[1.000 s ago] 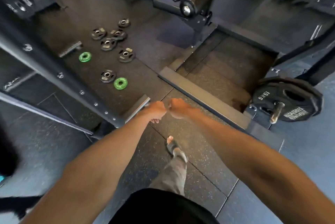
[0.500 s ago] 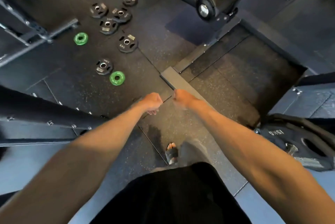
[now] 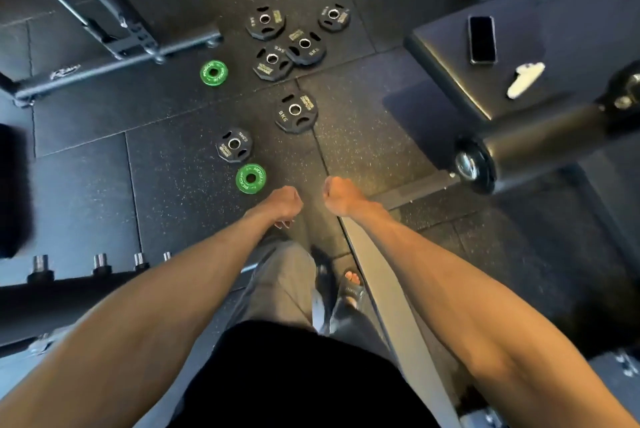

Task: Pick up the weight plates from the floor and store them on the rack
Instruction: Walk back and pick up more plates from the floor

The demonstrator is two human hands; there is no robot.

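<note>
On the floor (image 3: 173, 192), scattered weight plates (image 3: 295, 111), hands (image 3: 282, 203) (image 3: 341, 195) clenched, empty

two bright green weight plates (image 3: 250, 178) among black weight plates (image 3: 295, 111); dark floor (image 3: 374, 137) speckled pale; black phone (image 3: 481, 39); grey trousers (image 3: 284, 282).

- Rubber mat (image 3: 166, 192): open floor left of the plates. Also open in front of the left hand (image 3: 282, 203) and right hand (image 3: 341, 195), both with fingers curled round nothing.
- Near green plate (image 3: 250, 178): flat, just ahead of the left hand, with free mat all round it.
- Small black plate (image 3: 233, 145): just beyond it, apart.
- Larger black plate (image 3: 296, 111): lies alone.
- Far cluster (image 3: 272, 62): four black plates, the middle two touching, with narrow gaps.
- Far green plate (image 3: 213, 73): apart, on the left of the cluster.
- Rack foot bar (image 3: 114, 64): crosses the floor just behind the far green plate.
- Bench pad (image 3: 446, 57) and roller (image 3: 526, 145): close off the right side.
- Pegs (image 3: 100, 261): a row at lower left.
</note>
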